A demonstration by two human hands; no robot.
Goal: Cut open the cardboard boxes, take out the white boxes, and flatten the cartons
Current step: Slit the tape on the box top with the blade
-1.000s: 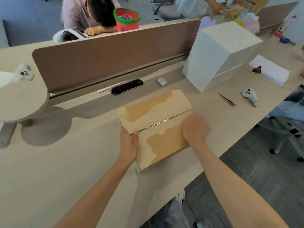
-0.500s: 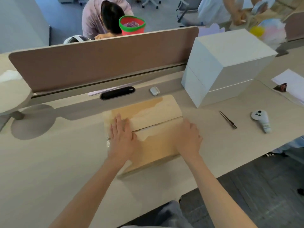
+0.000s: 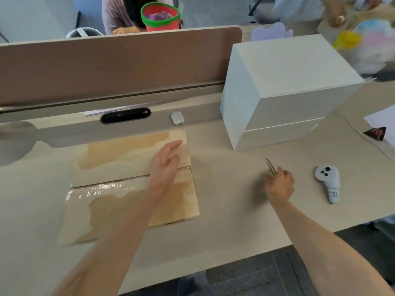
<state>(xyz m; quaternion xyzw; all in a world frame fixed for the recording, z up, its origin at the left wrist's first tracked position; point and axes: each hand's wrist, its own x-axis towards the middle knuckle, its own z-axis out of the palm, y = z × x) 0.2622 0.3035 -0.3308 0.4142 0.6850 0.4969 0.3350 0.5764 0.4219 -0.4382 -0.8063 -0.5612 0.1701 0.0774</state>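
The flattened carton [image 3: 119, 167] lies on the tabletop [image 3: 224, 210] in the left-centre of the frame, with clear tape shining along its near flap. Over its right part is the left grip [image 3: 165, 165], fingers straight and slightly spread, holding nothing (blur hides whether it touches the cardboard). Behind the carton, below the brown divider [image 3: 106, 65], are a black oval slot [image 3: 126, 115] and a small white case [image 3: 177, 118]. In the upper right, two white boxes [image 3: 288, 71] stand stacked. Below them, centre right, the right grip [image 3: 280, 184] curls its fingers round the near end of a thin metal tool [image 3: 270, 166], whose tip points up-left. Just to the right lies a white controller [image 3: 327, 183].
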